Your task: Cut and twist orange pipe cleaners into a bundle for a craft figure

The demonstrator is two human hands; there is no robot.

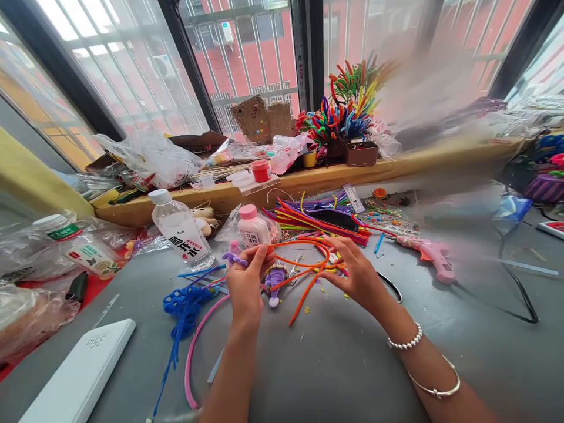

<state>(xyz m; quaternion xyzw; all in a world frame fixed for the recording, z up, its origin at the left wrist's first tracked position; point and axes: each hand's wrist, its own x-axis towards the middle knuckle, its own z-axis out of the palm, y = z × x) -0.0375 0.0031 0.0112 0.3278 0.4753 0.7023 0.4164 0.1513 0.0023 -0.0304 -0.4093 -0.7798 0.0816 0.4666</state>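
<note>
My left hand (247, 279) is closed, thumb against fingers, on orange pipe cleaners (302, 305). They curl into loops to the right, with loose ends hanging down. At the loops' right side is my right hand (352, 273), thumb and fingers spread apart around the bend; whether they touch it I cannot tell. Just behind the loops lies a purple crocheted-looking piece with a white tip (275, 282). A small purple twisted piece (234, 259) shows by my left fingers. Blue fuzzy strands (185, 308) and a pink curved band (190, 358) lie left of my left wrist.
Behind my hands stand a pink-capped bottle (253, 226) and a water bottle (183, 232). Bundled pipe cleaners (304, 218) lie near the sill. A pink glue gun (429, 255) with a black cord sits right. A white power bank (83, 373) lies front left. Part of the right side is blurred.
</note>
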